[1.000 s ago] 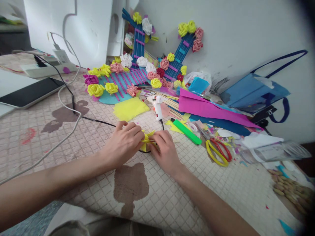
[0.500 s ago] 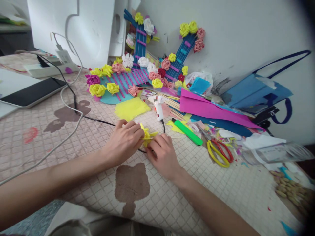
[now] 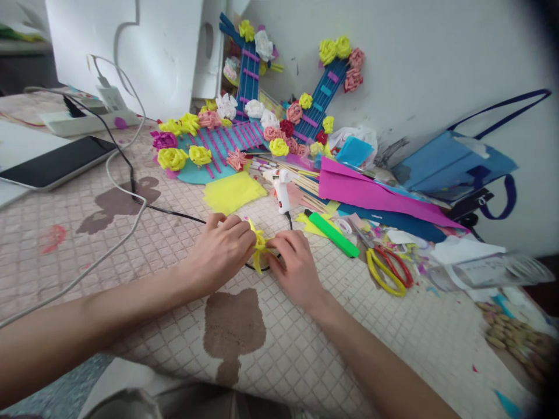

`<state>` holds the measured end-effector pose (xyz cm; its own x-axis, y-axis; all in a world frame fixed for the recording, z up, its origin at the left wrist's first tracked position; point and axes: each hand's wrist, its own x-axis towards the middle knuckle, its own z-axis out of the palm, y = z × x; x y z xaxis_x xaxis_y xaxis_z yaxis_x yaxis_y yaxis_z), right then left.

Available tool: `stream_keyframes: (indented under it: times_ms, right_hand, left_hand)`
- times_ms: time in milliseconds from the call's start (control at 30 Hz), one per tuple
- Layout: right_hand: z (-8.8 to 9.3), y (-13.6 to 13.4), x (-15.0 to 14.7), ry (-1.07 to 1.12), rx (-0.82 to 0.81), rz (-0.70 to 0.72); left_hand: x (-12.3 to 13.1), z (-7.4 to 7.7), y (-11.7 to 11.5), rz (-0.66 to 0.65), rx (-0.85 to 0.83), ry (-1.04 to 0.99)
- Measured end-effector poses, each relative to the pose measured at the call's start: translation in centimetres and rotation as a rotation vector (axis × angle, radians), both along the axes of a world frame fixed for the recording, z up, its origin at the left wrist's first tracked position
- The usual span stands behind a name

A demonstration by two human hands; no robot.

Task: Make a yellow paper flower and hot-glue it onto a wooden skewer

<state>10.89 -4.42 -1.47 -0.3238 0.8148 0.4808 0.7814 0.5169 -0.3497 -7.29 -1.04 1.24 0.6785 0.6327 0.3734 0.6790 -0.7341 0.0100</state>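
A small yellow paper flower (image 3: 259, 246) is pinched between both my hands just above the quilted table cover (image 3: 144, 250). My left hand (image 3: 220, 250) is closed on its left side, fingers curled over the paper. My right hand (image 3: 294, 265) is closed on its right side, fingertips pressed to the flower. Part of the flower is hidden by my fingers. A white glue gun (image 3: 280, 189) lies just beyond my hands, its black cord running under them. A yellow paper sheet (image 3: 233, 192) lies near it.
A blue craft frame (image 3: 244, 131) covered in paper flowers stands at the back. Pink paper (image 3: 367, 189), a green marker (image 3: 334, 234) and yellow and red scissors (image 3: 388, 270) lie to the right. A phone (image 3: 56, 163), power strip (image 3: 82, 122) and cables lie at the left; a blue bag (image 3: 454, 163) leans on the wall.
My fingers have shifted around the yellow flower, turning it; its loose strip now points down rather than out to the right. The hands stay in the same spot.
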Motion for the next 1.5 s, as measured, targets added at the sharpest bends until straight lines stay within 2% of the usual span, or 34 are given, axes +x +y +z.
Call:
stream_keyframes:
  times_ms: [700,900,1033,1367,1500]
  right_hand:
    - [0.0,0.3,-0.5,-0.262,-0.001,-0.013]
    - [-0.1,0.3,-0.3,-0.189,-0.036,0.003]
    - [-0.2,0.2,0.9,-0.065,-0.074,-0.013]
    - [0.7,-0.5,4.9,-0.166,-0.16,0.035]
    - [0.4,-2.3,8.1,-0.15,-0.184,-0.066]
  left_hand:
    - [0.2,-1.0,0.1,-0.058,0.006,-0.029]
    - [0.3,-1.1,0.0,-0.053,0.031,0.016]
    - [0.2,-0.9,0.0,-0.047,0.054,0.016]
    - [-0.6,-1.4,0.9,-0.128,-0.001,-0.036]
    - [-1.4,-1.5,1.3,-0.181,-0.021,-0.066]
